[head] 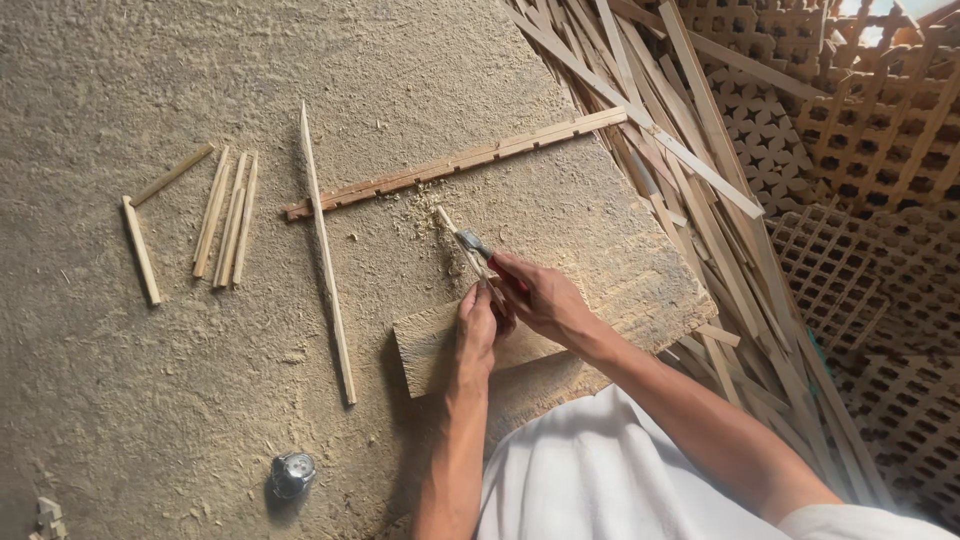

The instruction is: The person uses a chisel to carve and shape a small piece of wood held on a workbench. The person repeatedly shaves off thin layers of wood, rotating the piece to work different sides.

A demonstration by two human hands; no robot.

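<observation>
My left hand (477, 327) grips a thin wooden stick (452, 231) that points up and to the left. My right hand (537, 294) is closed on a red-handled knife (478, 248), whose blade lies against the stick. Both hands hover over a thick wooden block (428, 350) lying on the sawdust-covered floor. Wood shavings (425, 203) are scattered just beyond the stick's tip.
A long notched strip (455, 161) lies diagonally ahead; a long thin slat (327, 260) runs beside it. Several short sticks (225, 215) lie at left. A small shiny metal object (291, 472) sits near me. Piled slats (690, 150) and lattice panels (860, 130) fill the right.
</observation>
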